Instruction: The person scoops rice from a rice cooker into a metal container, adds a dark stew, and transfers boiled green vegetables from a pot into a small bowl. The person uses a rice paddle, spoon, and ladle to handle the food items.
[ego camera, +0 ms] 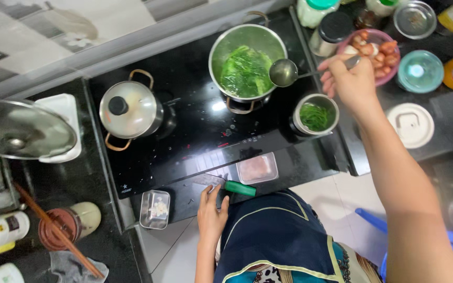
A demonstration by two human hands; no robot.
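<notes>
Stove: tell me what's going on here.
A person stands at the black stove. The right hand holds a ladle at the rim of an open pot of greens. The left hand rests on the counter edge beside a green-handled knife. A lidded pot sits to the left.

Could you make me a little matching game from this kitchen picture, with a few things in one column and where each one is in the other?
Things:
1. ladle
2. lidded pot
3. green-handled knife
4. small steel cup of greens

Places:
A. at the left of the black cooktop
B. held in the right hand over the open pot's rim
C. just right of the open pot, below the ladle
D. on the cooktop's front edge, by the left hand

Pairs: 1-B, 2-A, 3-D, 4-C
</notes>
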